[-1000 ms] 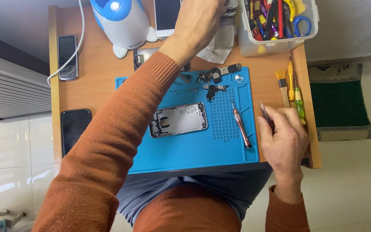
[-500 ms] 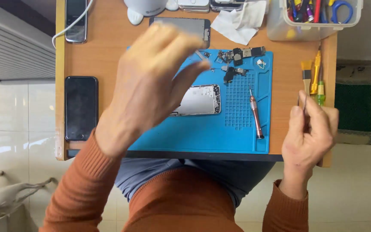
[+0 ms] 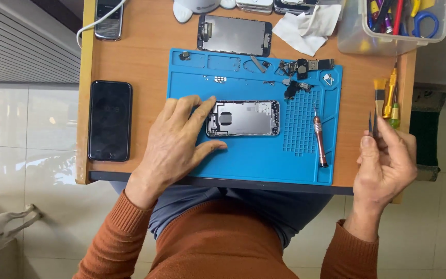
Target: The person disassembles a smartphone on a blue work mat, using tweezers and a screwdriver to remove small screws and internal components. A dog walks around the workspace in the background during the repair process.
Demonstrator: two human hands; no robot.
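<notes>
An opened silver phone housing lies in the middle of a blue work mat. My left hand rests flat on the mat, fingers spread, with fingertips and thumb touching the housing's left end. At the desk's right edge, my right hand pinches thin dark tweezers that point away from me. A copper-coloured screwdriver lies on the mat to the right of the housing. Small loose phone parts sit along the mat's far edge.
A detached phone screen and a white tissue lie beyond the mat. A black phone lies left of it, another phone at the far left. A clear tool box stands far right, a brush and small screwdrivers below it.
My left hand has come back from the far side of the desk and settled on the mat against the phone housing. My right hand stays at the right edge with the tweezers.
</notes>
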